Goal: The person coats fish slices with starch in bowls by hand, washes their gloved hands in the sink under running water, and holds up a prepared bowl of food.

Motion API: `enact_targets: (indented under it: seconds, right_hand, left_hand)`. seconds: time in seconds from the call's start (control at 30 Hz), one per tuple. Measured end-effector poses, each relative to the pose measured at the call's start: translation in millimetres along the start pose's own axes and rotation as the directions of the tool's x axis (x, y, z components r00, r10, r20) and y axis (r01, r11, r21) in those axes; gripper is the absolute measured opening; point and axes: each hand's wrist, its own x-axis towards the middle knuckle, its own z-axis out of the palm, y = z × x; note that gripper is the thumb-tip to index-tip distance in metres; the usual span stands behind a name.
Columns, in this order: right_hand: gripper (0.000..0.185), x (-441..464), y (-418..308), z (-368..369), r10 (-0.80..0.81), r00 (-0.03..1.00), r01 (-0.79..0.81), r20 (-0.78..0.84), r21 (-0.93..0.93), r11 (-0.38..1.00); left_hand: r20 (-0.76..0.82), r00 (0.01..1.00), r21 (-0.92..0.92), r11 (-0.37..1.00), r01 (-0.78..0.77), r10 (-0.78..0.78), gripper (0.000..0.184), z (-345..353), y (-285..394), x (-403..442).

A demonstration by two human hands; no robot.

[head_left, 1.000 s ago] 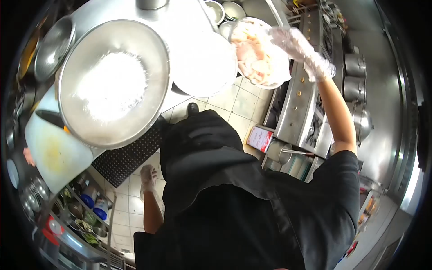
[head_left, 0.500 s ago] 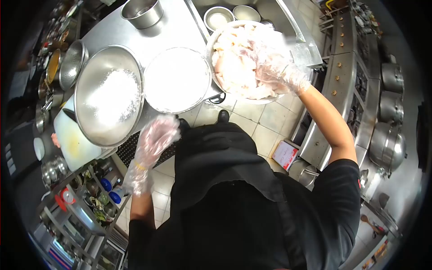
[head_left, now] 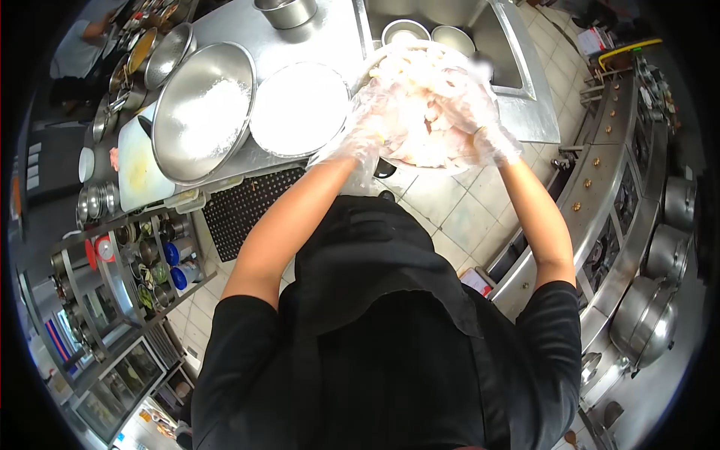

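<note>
Two small bowls (head_left: 406, 31) stand in the sink (head_left: 495, 45) beyond the meat (head_left: 424, 86).

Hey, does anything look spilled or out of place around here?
One possible oddity: a small pink piece, perhaps meat, lies beside the cutting board rather than on it, near the white bowl. It seems to be lying loose. I see no clear spill or damage.

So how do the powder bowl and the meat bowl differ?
The powder bowl holds white powder; the meat bowl is heaped with pale meat. No hand touches the powder bowl; the left hand and right hand are both at the meat bowl. Both look wide and round.
</note>
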Motion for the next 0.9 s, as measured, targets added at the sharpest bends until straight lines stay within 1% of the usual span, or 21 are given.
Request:
enact_targets:
  seconds: [0.03, 0.07, 0.1, 0.17, 0.23, 0.27, 0.33, 0.37, 0.4, 0.43, 0.47, 0.5, 0.53, 0.57, 0.63, 0.7, 0.73, 0.8, 0.83, 0.87, 0.9]
  right_hand:
    - [0.035, 2, 0, -5, 0.024, 1.000, -0.024, -0.003, 0.084, 0.996]
    - [0.033, 5, 0, -12, 0.052, 0.999, -0.052, 0.006, 0.189, 0.981]
    - [0.032, 7, 0, -20, 0.088, 0.996, -0.091, 0.024, 0.303, 0.949]
    - [0.030, 10, -2, -33, 0.145, 0.988, -0.155, 0.059, 0.504, 0.850]
    - [0.028, 15, -3, -45, 0.194, 0.976, -0.214, 0.102, 0.646, 0.732]
    - [0.026, 19, -6, -48, 0.210, 0.971, -0.230, 0.115, 0.695, 0.681]
    - [0.031, 29, -10, -48, 0.251, 0.951, -0.301, 0.180, 0.724, 0.621]
    - [0.031, 31, -33, -44, 0.248, 0.950, -0.304, 0.187, 0.723, 0.620]
    - [0.030, 33, -56, -40, 0.245, 0.950, -0.308, 0.195, 0.722, 0.619]
    - [0.027, 37, -81, -31, 0.154, 0.977, -0.215, 0.151, 0.683, 0.698]
    - [0.027, 47, -86, -14, 0.064, 0.990, -0.123, 0.127, 0.540, 0.832]
    - [0.028, 56, -90, 2, -0.027, 0.994, -0.013, 0.103, 0.367, 0.930]
    - [0.029, 66, -94, 18, -0.117, 0.990, 0.101, 0.078, 0.189, 0.977]
    - [0.026, 74, -109, 40, -0.020, 0.989, -0.005, 0.146, 0.174, 0.985]
    - [0.024, 89, -140, 83, 0.176, 0.945, -0.215, 0.275, 0.116, 0.970]
    - [0.024, 104, -132, 114, 0.278, 0.900, -0.318, 0.336, 0.068, 0.946]
    - [0.025, 121, -109, 132, 0.042, 0.902, 0.035, 0.430, -0.168, 0.985]
    - [0.026, 128, -100, 136, -0.141, 0.805, 0.396, 0.576, -0.345, 0.851]
    - [0.028, 123, -106, 125, -0.349, 0.791, 0.563, 0.502, -0.373, 0.737]
    - [0.029, 122, -108, 128, -0.221, 0.880, 0.383, 0.421, -0.351, 0.854]
    - [0.032, 121, -109, 131, -0.086, 0.942, 0.189, 0.326, -0.300, 0.935]
  left_hand:
    - [0.139, 0.986, -0.014, 0.995, 0.094, -0.092, 0.042, -17, 6, 3]
    - [0.130, 0.987, -0.020, 0.995, 0.100, -0.097, 0.042, -13, 3, 5]
    - [0.072, 0.992, -0.310, 0.943, 0.122, -0.104, 0.036, -5, -1, 8]
    - [0.012, 0.991, -0.581, 0.806, 0.115, -0.132, 0.030, -11, -5, 15]
    - [0.235, 0.950, -0.500, 0.813, 0.300, -0.207, 0.028, -23, -17, 23]
    - [0.233, 0.949, -0.503, 0.809, 0.305, -0.214, 0.028, -19, -31, 27]
    - [0.006, 0.996, -0.695, 0.716, 0.068, -0.089, 0.025, -13, -65, 27]
    - [0.013, 0.995, -0.698, 0.712, 0.081, -0.101, 0.025, -32, -74, 17]
    - [0.057, 0.997, -0.859, 0.507, 0.074, -0.049, 0.024, -54, -86, 7]
    - [0.085, 0.996, -0.960, 0.268, 0.079, 0.012, 0.022, -79, -97, -4]
    - [0.095, 0.995, -0.960, 0.265, 0.091, 0.003, 0.022, -95, -112, -14]
    - [-0.051, 0.999, -0.864, 0.501, -0.042, -0.004, 0.025, -109, -129, -23]
    - [-0.121, 0.993, -0.787, 0.608, -0.102, 0.009, 0.027, -119, -139, -28]
    - [-0.191, 0.981, -0.692, 0.706, -0.150, 0.022, 0.031, -129, -149, -34]
    - [0.199, 0.932, -0.645, 0.676, 0.357, -0.302, 0.038, -139, -164, -43]
    - [0.232, 0.938, -0.640, 0.686, 0.346, -0.256, 0.039, -127, -179, -54]
    - [0.259, 0.944, -0.635, 0.700, 0.325, -0.204, 0.040, -123, -185, -56]
    - [0.301, 0.919, -0.606, 0.693, 0.390, -0.254, 0.048, -123, -186, -65]
    - [0.228, 0.943, -0.679, 0.654, 0.333, -0.243, 0.051, -115, -190, -71]
    - [0.153, 0.959, -0.745, 0.610, 0.270, -0.238, 0.054, -108, -192, -75]
    - [0.236, 0.940, -0.840, 0.434, 0.325, -0.247, 0.058, -100, -193, -79]
